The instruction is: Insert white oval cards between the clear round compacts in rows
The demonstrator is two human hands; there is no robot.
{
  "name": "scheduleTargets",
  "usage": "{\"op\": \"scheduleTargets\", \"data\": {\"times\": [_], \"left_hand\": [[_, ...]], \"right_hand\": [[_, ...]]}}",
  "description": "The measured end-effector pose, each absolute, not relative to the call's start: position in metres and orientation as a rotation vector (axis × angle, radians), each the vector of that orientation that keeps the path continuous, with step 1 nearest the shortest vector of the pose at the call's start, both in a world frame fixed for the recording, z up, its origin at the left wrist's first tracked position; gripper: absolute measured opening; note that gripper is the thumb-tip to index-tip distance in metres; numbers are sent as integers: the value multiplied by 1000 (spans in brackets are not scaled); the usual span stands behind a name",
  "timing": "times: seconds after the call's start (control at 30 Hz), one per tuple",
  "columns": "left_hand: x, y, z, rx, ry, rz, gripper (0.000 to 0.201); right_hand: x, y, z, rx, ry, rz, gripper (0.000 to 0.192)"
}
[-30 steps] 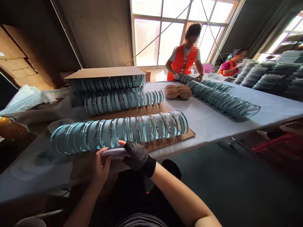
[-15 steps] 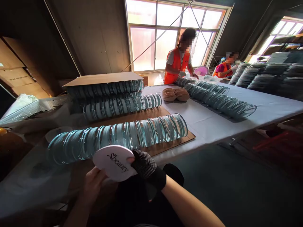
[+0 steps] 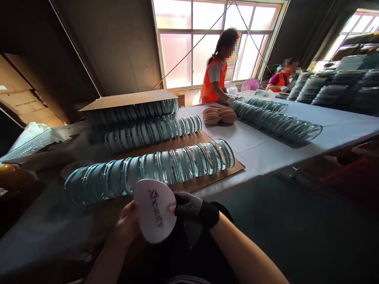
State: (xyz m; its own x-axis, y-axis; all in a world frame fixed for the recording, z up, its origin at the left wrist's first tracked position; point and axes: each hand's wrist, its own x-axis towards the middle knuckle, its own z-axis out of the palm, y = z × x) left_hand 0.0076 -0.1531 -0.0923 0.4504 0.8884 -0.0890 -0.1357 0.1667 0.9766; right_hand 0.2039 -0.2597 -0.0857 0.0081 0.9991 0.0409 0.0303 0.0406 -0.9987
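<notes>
A pale, flat, rounded card with dark "beauty" lettering is held up in front of me, close to the table's near edge. My right hand, in a black dotted glove with the thumb tip bare, pinches the card's right edge, thumb on the printed face. Bare and slightly blurred, my left hand is closed at the card's left edge, some fingers hidden behind it. Just beyond lies a long row of clear, bluish round cases, nested on their sides on a cardboard sheet.
More rows of cases lie behind, some under a cardboard sheet. Tan rounded pads sit mid-table. Another row runs along the right. Two co-workers in orange vests, one standing, one farther back, are across the table.
The card has moved right and slightly down and turned clockwise, with both hands moving along. The standing co-worker has turned and reaches a gloved hand toward the row of cases.
</notes>
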Motion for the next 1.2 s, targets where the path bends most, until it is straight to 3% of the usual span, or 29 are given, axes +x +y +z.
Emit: {"op": "scheduleTargets", "data": {"times": [0.07,0.13,0.27,0.43,0.53,0.63,0.8,0.97,1.07,1.2], "left_hand": [[7,-149,-94,1402,841,802,44],[3,-143,-99,1480,864,757,43],[0,-132,-103,1174,834,613,54],[8,-138,-95,1456,740,441,40],[4,-146,-106,1230,735,436,38],[4,-147,-117,969,686,353,54],[11,-146,-112,1330,711,334,40],[12,-160,-107,1009,450,228,64],[23,-163,-97,989,408,234,54],[41,-163,-84,964,269,247,60]], "right_hand": [[209,-259,-91,-1525,-1220,916,30],[213,-261,-94,-1558,-1222,877,26],[218,-269,-94,-1088,-1267,1346,39],[223,-273,-100,-1395,-1010,1132,38],[223,-284,-95,-1124,-1065,1433,42],[224,-289,-91,-953,-1120,1638,50],[228,-287,-100,-1302,-976,1133,45],[232,-301,-79,-1002,-1105,1517,49],[235,-307,-72,-1044,-957,1419,51],[241,-311,-81,-999,-880,1437,56]]}}
